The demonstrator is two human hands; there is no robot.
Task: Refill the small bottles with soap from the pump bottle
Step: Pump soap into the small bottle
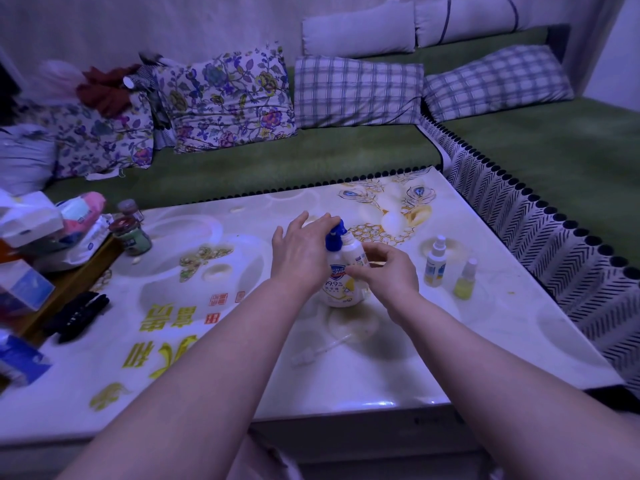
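The pump bottle (337, 289) is pressed by the left hand's (299, 249) straight fingers. A small bottle (353, 249) is pinched by the right hand (389, 271).

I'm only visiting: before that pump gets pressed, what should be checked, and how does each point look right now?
1. Pump bottle upright on the table: ok.
2. Left hand on the blue pump head: ok, straight fingers lie over it.
3. Small bottle held firmly: ok, the right hand pinches it against the pump bottle.
4. Small bottle's mouth under the nozzle: cannot tell, it is hidden.
5. Loose sprayer out of the way: ok, it lies on the table nearer the person.
6. White spray bottle and yellow spray bottle clear of the arms: ok, they stand apart to the right.
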